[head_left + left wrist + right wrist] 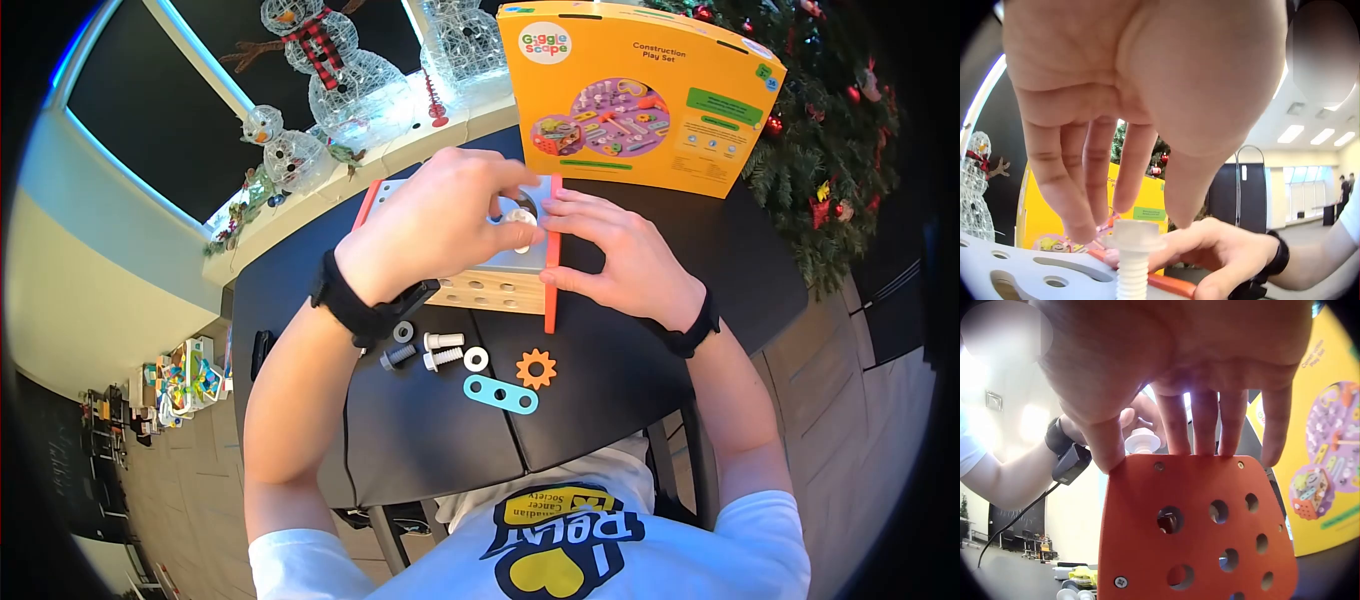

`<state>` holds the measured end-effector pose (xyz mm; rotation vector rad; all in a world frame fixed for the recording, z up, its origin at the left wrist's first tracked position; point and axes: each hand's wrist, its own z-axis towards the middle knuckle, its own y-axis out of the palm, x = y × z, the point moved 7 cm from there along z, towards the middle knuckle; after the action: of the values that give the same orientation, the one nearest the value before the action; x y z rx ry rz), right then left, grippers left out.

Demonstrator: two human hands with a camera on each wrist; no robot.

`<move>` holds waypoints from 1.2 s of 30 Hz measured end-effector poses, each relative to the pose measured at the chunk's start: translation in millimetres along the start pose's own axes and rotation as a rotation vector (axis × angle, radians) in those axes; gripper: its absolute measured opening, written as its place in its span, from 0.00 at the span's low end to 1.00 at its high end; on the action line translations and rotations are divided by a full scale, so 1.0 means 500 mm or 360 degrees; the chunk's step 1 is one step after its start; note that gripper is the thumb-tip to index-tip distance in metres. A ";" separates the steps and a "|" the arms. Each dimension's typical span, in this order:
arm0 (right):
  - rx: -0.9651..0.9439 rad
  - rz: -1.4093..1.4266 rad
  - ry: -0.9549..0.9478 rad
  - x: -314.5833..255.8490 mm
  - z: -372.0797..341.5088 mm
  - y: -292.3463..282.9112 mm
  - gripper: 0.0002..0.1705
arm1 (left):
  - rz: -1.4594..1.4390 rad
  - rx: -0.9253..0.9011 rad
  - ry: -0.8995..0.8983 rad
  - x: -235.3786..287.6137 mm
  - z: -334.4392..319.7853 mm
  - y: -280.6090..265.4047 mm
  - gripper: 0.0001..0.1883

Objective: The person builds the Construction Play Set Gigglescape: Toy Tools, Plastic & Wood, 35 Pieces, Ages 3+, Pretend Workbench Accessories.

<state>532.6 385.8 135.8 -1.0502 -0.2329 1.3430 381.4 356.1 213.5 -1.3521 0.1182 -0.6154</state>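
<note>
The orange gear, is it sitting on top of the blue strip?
No, the orange gear lies on the black table beside the blue strip.

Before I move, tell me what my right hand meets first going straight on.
Likely the white bolt, just ahead of the right hand; the left hand is also close, and depth is unclear.

So there's a box-shaped toy workbench (480,293) of pale wood with a holey grey top (1022,262) and red-orange end panels (1141,550), sitting upright around the centre of the head view. A white plastic bolt with a flanged head (1132,269) stands head-up at its top, bottom centre of the left wrist view, threads showing; can't tell if it's seated in a hole.
</note>
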 end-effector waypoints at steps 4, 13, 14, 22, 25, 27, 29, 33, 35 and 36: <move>0.0002 -0.0012 0.0007 -0.001 -0.001 0.003 0.30 | 0.0171 -0.0045 0.0026 0.007 -0.003 0.009 0.21; 0.0001 -0.0002 -0.0018 -0.004 0.000 0.000 0.31 | 0.0306 -0.0269 -0.0362 0.008 0.007 0.000 0.15; 0.0004 0.0009 -0.0015 -0.003 0.000 0.001 0.31 | 0.0249 -0.0293 -0.0377 0.011 0.006 -0.001 0.15; -0.0001 0.0045 0.0021 -0.002 -0.001 0.003 0.31 | -0.0009 0.0337 0.0346 0.026 -0.004 -0.024 0.12; -0.0006 0.0011 -0.0001 -0.004 -0.001 0.003 0.32 | 0.0203 -0.0012 -0.0182 0.011 0.002 -0.009 0.11; 0.0004 0.0007 -0.0014 -0.002 -0.002 0.004 0.32 | 0.0179 -0.0084 -0.0227 0.006 0.004 0.009 0.11; 0.0012 0.0020 -0.0007 0.000 -0.003 0.004 0.32 | 0.0090 -0.0165 -0.0233 0.006 0.006 0.016 0.11; 0.0026 0.0054 0.0010 0.000 -0.004 0.000 0.32 | -0.0150 0.0136 0.0219 0.028 -0.004 -0.004 0.14; 0.0009 0.0041 -0.0002 -0.002 -0.002 0.001 0.32 | -0.0005 0.0111 0.0024 0.027 -0.006 -0.005 0.11; 0.0006 0.0031 -0.0005 -0.003 0.000 0.000 0.32 | 0.0066 0.0102 -0.0079 0.026 -0.007 -0.004 0.11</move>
<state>532.4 384.6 136.4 -1.0500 -0.2229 1.3623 390.0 346.9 217.9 -1.2988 0.0851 -0.5462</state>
